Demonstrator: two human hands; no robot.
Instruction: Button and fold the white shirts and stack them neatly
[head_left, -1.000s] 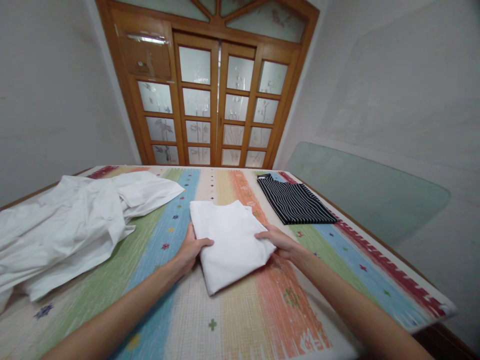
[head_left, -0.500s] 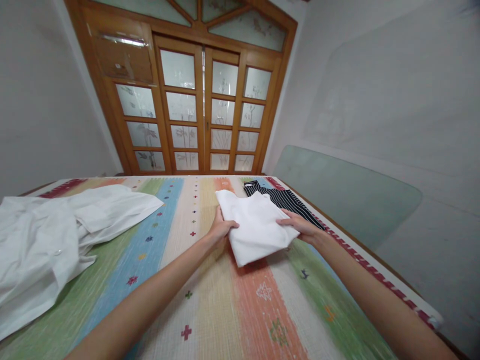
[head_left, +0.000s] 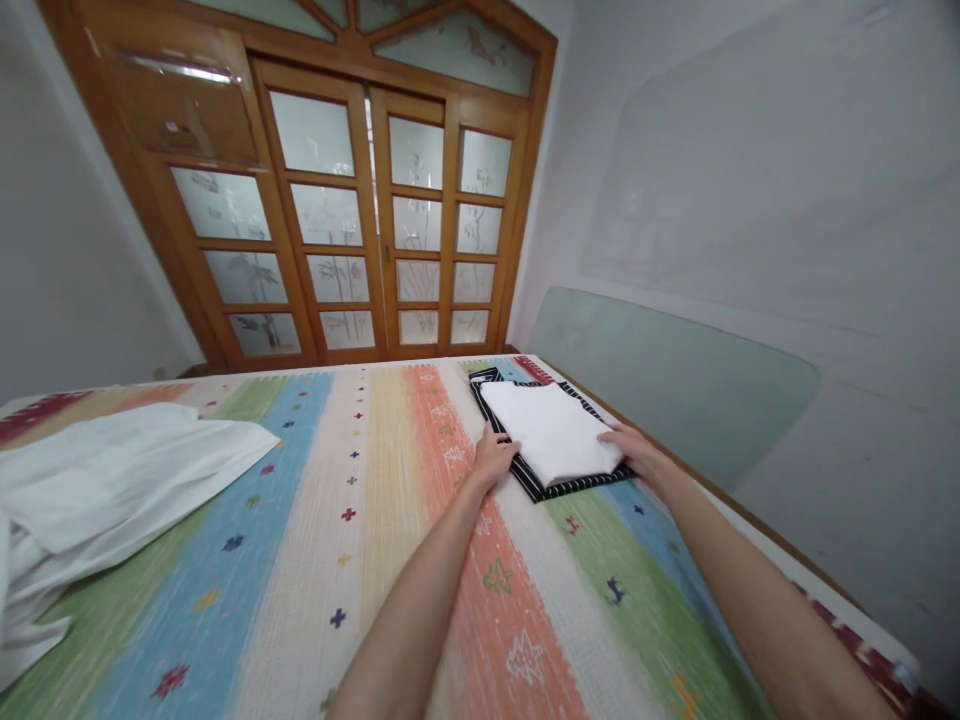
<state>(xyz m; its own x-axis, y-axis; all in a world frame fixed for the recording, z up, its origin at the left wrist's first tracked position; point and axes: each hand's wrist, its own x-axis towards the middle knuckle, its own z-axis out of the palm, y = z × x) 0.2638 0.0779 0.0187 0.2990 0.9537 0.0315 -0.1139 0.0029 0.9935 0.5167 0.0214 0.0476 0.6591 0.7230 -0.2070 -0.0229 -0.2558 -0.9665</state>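
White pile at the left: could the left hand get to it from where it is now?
Probably yes. The left hand rests at the folded white cloth on the striped cloth; only bare mat lies between it and the white pile, though it is a long reach.
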